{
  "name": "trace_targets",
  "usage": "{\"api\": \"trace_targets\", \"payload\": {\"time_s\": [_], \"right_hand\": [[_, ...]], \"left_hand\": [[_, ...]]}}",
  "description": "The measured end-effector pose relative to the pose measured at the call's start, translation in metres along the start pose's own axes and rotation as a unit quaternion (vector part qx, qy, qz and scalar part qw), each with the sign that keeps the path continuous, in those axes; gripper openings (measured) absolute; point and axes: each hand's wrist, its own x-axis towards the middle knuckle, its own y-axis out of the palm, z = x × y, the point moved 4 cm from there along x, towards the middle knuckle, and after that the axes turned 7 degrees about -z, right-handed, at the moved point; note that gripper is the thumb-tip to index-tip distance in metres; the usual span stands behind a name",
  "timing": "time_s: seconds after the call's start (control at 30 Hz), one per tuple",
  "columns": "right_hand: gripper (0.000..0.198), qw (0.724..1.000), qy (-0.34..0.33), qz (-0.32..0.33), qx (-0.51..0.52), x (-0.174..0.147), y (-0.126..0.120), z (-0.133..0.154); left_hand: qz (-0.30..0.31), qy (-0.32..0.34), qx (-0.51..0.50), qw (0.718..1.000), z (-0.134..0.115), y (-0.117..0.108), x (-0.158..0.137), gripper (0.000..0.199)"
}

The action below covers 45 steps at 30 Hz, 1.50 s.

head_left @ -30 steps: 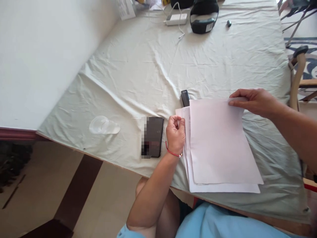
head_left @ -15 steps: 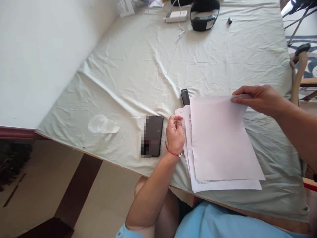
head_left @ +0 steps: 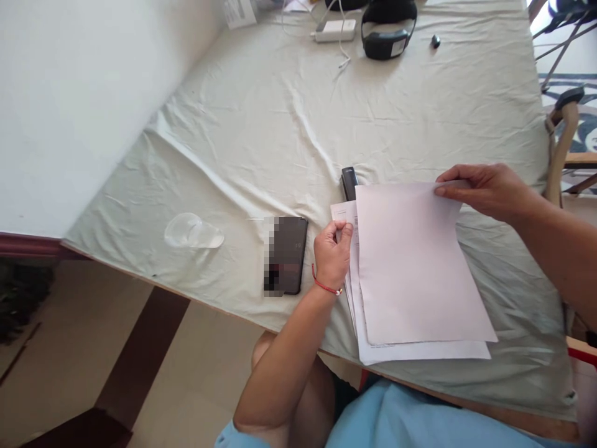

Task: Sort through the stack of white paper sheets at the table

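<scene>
A blank-looking sheet of paper [head_left: 420, 267] is pinched at its upper right corner by my right hand [head_left: 482, 190], thumb in front. Beneath it lies a stack of printed papers [head_left: 429, 351], fanned out a little on the left. At the stack's left edge, my left hand [head_left: 332, 252] is closed, with thumb and bent fingers gripping the edge of the papers. A red string bracelet circles that wrist. Behind the top of the sheet, a black stapler-like object [head_left: 349, 182] is partly hidden. A dark phone [head_left: 289, 255] rests left of my left hand.
A clear plastic cup [head_left: 193, 231] lies on its side on the pale cloth-covered table [head_left: 242, 137]. At the far side are black headphones [head_left: 385, 43], a white adapter [head_left: 334, 30] with cables and a small dark object [head_left: 435, 42]. A wooden chair arm [head_left: 565, 137] borders the right.
My left thumb and fingers have moved slightly right and closed on the edge of the papers. My right hand keeps its pinch on the top sheet.
</scene>
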Motion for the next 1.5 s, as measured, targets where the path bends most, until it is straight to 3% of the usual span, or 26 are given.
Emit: {"api": "trace_targets", "payload": {"time_s": [0.13,0.37,0.6,0.73,0.87,1.0,1.13,1.5], "right_hand": [[0.057,1.0,0.01,-0.003,-0.024,0.004,-0.001,-0.005],[0.057,0.996,0.032,0.08,-0.037,0.006,0.001,-0.008],[0.05,1.0,0.025,-0.007,-0.015,0.005,-0.008,-0.004],[0.046,0.998,0.0,-0.047,0.034,-0.001,-0.009,0.004],[0.04,0.996,-0.01,-0.076,0.044,-0.004,-0.009,0.01],[0.039,0.998,0.03,-0.059,0.024,-0.001,-0.011,0.006],[0.037,0.996,0.051,-0.067,-0.008,0.001,-0.016,0.003],[0.035,0.998,-0.006,-0.068,-0.008,-0.009,-0.005,0.019]], "left_hand": [[-0.019,-0.04,-0.023,0.999,0.004,-0.001,0.0,0.032],[-0.01,-0.059,-0.099,0.993,0.0,0.003,-0.004,0.036],[0.03,0.023,-0.037,0.999,-0.007,0.001,-0.007,0.025],[-0.007,0.063,0.032,0.997,-0.008,-0.002,-0.007,0.023],[-0.021,0.063,0.036,0.997,-0.009,-0.002,-0.008,0.025],[-0.026,0.085,0.022,0.996,-0.012,-0.001,-0.009,0.034],[-0.026,0.073,0.028,0.997,-0.007,-0.002,-0.007,0.039],[-0.011,0.018,-0.042,0.999,0.003,0.0,-0.007,0.047]]}}
